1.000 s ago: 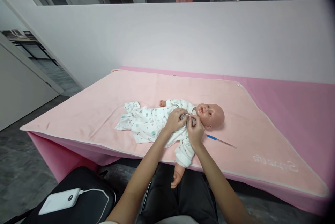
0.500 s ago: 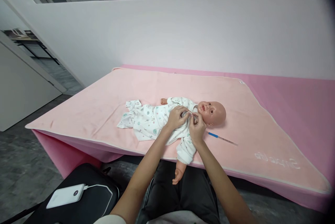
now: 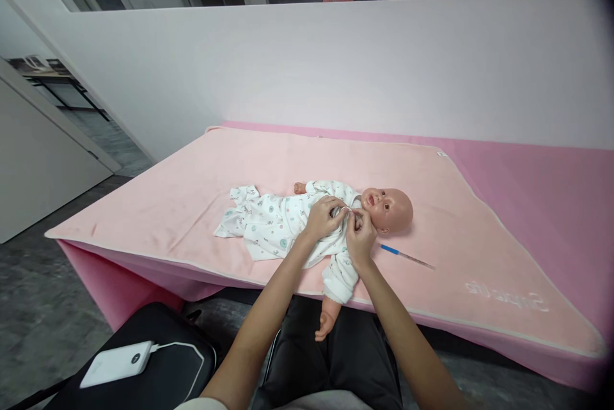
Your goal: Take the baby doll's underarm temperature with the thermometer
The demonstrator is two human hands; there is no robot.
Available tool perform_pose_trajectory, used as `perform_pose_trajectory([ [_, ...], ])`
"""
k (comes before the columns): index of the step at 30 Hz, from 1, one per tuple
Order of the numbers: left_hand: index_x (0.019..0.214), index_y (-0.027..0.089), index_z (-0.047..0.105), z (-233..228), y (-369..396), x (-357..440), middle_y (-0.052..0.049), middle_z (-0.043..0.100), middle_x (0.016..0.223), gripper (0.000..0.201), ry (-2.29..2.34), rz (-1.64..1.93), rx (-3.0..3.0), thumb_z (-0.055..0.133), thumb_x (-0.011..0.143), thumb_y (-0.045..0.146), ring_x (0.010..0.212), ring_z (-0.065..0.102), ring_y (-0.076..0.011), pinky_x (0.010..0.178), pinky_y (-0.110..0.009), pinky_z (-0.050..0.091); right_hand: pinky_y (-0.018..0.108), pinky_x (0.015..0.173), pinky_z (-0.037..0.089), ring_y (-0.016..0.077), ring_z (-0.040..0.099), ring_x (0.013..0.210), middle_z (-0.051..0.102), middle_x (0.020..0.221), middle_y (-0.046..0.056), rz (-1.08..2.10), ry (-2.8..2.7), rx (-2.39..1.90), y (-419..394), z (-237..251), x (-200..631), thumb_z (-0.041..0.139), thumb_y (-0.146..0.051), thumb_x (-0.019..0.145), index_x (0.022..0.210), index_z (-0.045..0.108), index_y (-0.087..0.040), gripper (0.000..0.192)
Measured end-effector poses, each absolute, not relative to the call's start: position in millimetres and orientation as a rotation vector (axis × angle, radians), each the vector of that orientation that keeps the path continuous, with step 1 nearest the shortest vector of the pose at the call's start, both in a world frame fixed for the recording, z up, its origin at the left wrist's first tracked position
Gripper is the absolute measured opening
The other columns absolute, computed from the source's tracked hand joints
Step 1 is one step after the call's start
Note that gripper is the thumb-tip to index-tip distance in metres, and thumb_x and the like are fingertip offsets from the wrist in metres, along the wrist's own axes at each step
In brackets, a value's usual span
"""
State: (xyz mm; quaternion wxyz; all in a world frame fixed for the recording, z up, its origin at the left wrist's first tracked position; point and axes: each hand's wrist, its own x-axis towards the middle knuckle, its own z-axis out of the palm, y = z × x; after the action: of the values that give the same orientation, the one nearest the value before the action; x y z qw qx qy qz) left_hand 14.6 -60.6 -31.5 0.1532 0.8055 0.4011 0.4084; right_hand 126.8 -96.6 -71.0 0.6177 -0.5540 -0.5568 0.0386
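Indoors: pink blanket (image 3: 268, 160) over table, white wall (image 3: 336, 64) behind; both hands' fingers seemingly pinching doll's garment (image 3: 275, 224) collar.

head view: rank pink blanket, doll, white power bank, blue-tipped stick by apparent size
1. pink blanket
2. doll
3. white power bank, though it sits nearer the camera, so its look is inflated
4. blue-tipped stick, thinnest by far

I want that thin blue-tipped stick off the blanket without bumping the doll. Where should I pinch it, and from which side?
Probably pinch the stick at its pale far end, coming from the right, away from the doll. It lies flat on the blanket, its blue end nearest the doll's head and the right hand, so the far end is the freest.
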Motion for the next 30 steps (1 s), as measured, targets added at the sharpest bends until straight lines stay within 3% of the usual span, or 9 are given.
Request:
perform_pose_trajectory([
  [30, 0.081, 0.019, 0.063, -34.5, -59.3, 14.7, -0.001, 0.065, 0.087, 0.013, 1.145, 1.183, 2.285, 0.051, 0.078, 0.017, 0.087, 0.056, -0.0170, 0.083, -0.030, 0.042, 0.024, 0.061, 0.042, 0.0115, 0.052, 0.061, 0.061, 0.075, 0.003, 0.032, -1.293, -1.230, -93.3, -75.8, 127.3, 0.045, -0.026, 0.089, 0.086, 0.059, -0.016, 0.018],
])
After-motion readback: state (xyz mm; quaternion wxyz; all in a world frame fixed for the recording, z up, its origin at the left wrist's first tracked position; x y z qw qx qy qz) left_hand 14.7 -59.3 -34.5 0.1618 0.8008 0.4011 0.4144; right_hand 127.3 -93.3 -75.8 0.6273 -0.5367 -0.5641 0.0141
